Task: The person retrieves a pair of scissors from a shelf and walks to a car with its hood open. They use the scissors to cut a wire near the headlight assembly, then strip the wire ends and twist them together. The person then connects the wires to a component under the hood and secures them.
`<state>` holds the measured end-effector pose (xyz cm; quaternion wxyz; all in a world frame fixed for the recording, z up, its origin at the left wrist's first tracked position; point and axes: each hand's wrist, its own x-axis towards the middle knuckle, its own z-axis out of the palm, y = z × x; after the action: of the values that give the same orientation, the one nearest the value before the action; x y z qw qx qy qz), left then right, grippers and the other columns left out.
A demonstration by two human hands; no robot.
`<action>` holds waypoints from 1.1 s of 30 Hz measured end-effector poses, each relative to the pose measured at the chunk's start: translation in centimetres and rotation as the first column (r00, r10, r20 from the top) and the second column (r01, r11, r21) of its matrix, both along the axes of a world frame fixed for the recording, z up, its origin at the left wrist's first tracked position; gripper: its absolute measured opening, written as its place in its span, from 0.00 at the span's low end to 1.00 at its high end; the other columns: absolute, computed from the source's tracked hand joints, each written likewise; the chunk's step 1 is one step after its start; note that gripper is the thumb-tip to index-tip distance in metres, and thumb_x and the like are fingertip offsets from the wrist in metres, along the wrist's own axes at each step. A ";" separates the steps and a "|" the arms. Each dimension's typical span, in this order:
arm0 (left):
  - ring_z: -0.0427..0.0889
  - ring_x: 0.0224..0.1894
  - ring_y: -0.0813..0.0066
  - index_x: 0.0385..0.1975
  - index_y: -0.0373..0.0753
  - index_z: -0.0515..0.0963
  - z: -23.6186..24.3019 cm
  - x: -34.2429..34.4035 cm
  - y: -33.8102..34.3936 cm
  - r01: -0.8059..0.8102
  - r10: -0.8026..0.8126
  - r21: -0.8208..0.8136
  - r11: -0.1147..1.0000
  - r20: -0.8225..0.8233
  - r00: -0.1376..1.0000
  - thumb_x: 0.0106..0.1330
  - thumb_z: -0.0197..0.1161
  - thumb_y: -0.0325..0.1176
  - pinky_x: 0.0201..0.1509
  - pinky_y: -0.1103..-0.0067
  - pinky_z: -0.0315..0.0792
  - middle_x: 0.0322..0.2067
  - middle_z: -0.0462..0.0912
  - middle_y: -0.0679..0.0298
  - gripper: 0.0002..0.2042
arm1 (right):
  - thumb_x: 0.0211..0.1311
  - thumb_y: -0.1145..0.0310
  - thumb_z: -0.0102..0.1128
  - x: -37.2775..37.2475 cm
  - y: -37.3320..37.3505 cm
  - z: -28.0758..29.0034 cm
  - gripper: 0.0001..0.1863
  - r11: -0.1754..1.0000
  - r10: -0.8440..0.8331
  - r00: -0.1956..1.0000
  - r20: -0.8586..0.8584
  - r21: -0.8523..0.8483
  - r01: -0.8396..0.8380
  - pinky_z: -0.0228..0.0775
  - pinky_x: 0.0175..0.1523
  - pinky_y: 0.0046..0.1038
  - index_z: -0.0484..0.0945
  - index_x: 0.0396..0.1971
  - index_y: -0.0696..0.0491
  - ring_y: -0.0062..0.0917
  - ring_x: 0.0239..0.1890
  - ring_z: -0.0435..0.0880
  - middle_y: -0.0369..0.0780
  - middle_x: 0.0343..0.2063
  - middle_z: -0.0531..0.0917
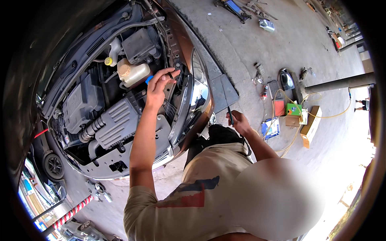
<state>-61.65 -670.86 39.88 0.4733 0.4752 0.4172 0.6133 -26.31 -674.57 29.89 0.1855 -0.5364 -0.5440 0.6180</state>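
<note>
My left hand (158,86) is over the headlight side of an open engine bay, beside the whitish coolant tank (136,74). Its fingers pinch a small black piece (170,75) whose kind I cannot make out. Something blue (148,79) shows just behind the wrist side of these fingers. Lower and to the right, outside the car's front corner, my right hand (240,123) is closed around the dark handle of a slim screwdriver (229,112). Its thin shaft points up and away from me, over the grey floor. The headlight (199,84) lies between the two hands.
The black engine cover (82,100) and ribbed air filter box (116,122) fill the bay. Cartons (311,126), bottles and a yellow hose (335,115) lie on the floor at right. A grey post (339,83) stands there. A blue floor jack (237,10) sits farther off.
</note>
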 end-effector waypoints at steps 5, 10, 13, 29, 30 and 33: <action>0.80 0.48 0.72 0.48 0.31 0.74 2.1 2.1 3.1 -0.054 0.043 -0.011 0.998 -0.466 0.884 0.64 0.57 0.24 0.46 0.84 0.71 0.43 0.81 0.59 0.13 | 0.65 0.56 0.54 -2.8 1.9 5.6 0.17 0.995 0.039 0.935 -0.351 -0.073 -0.069 0.65 0.35 0.21 0.73 0.37 0.57 0.18 0.28 0.75 0.35 0.24 0.77; 0.79 0.40 0.71 0.40 0.33 0.80 3.1 1.9 6.5 -0.120 0.270 0.246 0.962 -0.782 0.562 0.65 0.58 0.29 0.46 0.80 0.71 0.35 0.80 0.60 0.09 | 0.61 0.69 0.60 -4.7 4.5 7.8 0.13 0.982 -0.019 0.850 -0.527 -0.167 -0.082 0.68 0.39 0.21 0.71 0.42 0.59 0.16 0.32 0.76 0.35 0.29 0.77; 0.75 0.37 0.74 0.42 0.29 0.76 1.8 1.4 8.7 -0.104 0.213 0.206 0.973 -0.625 0.751 0.71 0.50 0.36 0.52 0.79 0.69 0.39 0.78 0.61 0.14 | 0.60 0.71 0.61 -5.0 6.3 8.8 0.14 0.989 0.054 0.866 -0.496 -0.093 -0.115 0.68 0.37 0.19 0.70 0.43 0.59 0.14 0.32 0.75 0.34 0.28 0.77; 0.79 0.33 0.81 0.43 0.32 0.78 0.3 7.0 11.9 -0.153 0.052 -0.088 0.984 -0.682 0.729 0.66 0.59 0.29 0.43 0.86 0.70 0.30 0.82 0.64 0.10 | 0.53 0.55 0.66 -3.0 14.9 7.7 0.27 0.945 0.314 0.931 -0.184 0.159 -0.287 0.63 0.34 0.21 0.69 0.46 0.58 0.16 0.28 0.70 0.34 0.27 0.73; 0.79 0.33 0.81 0.43 0.33 0.79 0.5 7.3 12.0 -0.143 0.048 -0.084 0.986 -0.676 0.735 0.65 0.59 0.29 0.42 0.85 0.70 0.30 0.82 0.63 0.10 | 0.52 0.53 0.67 -2.8 15.0 7.4 0.29 0.929 0.339 0.934 -0.111 0.198 -0.313 0.63 0.34 0.22 0.69 0.46 0.58 0.16 0.28 0.70 0.34 0.26 0.73; 0.78 0.33 0.80 0.42 0.33 0.79 1.0 7.6 12.4 -0.127 0.054 -0.059 0.990 -0.681 0.730 0.65 0.59 0.29 0.41 0.85 0.70 0.31 0.81 0.63 0.10 | 0.48 0.48 0.68 -2.8 15.0 7.0 0.35 0.904 0.363 0.932 -0.014 0.246 -0.349 0.64 0.35 0.25 0.67 0.48 0.57 0.22 0.30 0.70 0.37 0.28 0.72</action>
<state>-54.01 -658.46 40.90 0.2818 0.6203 0.6141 0.3984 -29.08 -659.59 36.87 0.1488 -0.3831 -0.6974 0.5871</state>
